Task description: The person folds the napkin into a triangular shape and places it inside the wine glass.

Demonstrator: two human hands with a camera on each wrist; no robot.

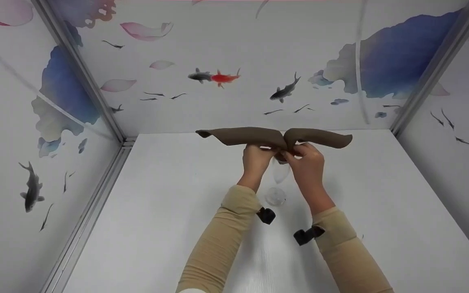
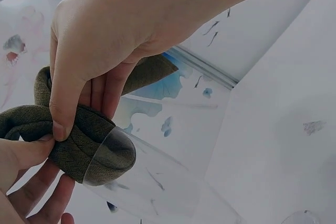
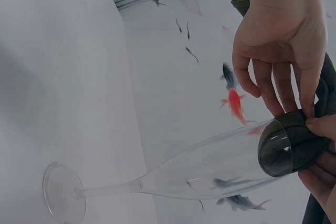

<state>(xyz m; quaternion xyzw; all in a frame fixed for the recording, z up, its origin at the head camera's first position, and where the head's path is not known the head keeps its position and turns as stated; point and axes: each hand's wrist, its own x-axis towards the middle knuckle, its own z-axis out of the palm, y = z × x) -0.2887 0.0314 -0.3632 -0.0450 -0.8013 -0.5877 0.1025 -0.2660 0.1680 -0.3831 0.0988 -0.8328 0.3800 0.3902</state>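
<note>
A dark brown cloth napkin (image 1: 250, 136) spreads out to both sides like two wings above a clear champagne flute (image 3: 184, 169). Its bunched lower end sits inside the flute's mouth, seen through the glass in both wrist views. My left hand (image 1: 256, 162) pinches the gathered cloth between thumb and fingers just above the rim. From the other side my right hand (image 1: 308, 167) pinches the same gathered part, thumb close to the left one. The flute's round foot (image 1: 275, 197) rests on the white table; in the head view its upper part is partly hidden by the hands.
The white table (image 1: 169, 211) is enclosed by white panels (image 1: 234, 49) printed with fish, petals and blue leaves. Metal rails (image 1: 92, 228) run along the panel edges. A black wrist camera (image 1: 266, 215) sits by the left cuff, another (image 1: 308, 235) by the right.
</note>
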